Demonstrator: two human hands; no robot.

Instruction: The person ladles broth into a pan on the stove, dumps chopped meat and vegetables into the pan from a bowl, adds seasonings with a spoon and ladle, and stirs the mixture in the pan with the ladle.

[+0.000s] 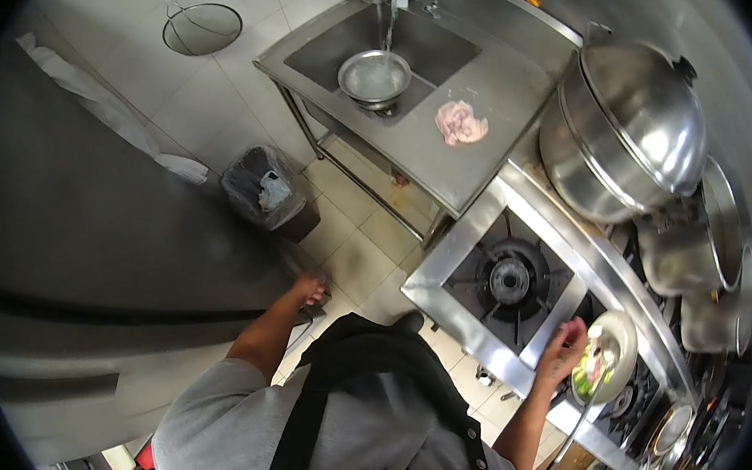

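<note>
My left hand (310, 290) is low beside the edge of the large steel cabinet (119, 241), its fingers curled in. Whether it holds anything is too small to make out. My right hand (569, 343) is over the stove, right beside the rim of a wide, shallow metal pan (622, 338). Its fingers are blurred, so their grip is unclear. Green and pale food pieces (593, 371) lie in the pan. A long-handled ladle (574, 436) rests with its head in the pan, its handle pointing toward my body.
Water runs into a metal bowl (374, 78) in the sink (439, 50). Pale raw meat (461, 123) lies on the steel drainboard (502, 90). The front burner (509, 281) is bare. A big lidded pot (623, 131) stands behind it. A lined bin (261, 186) is on the floor.
</note>
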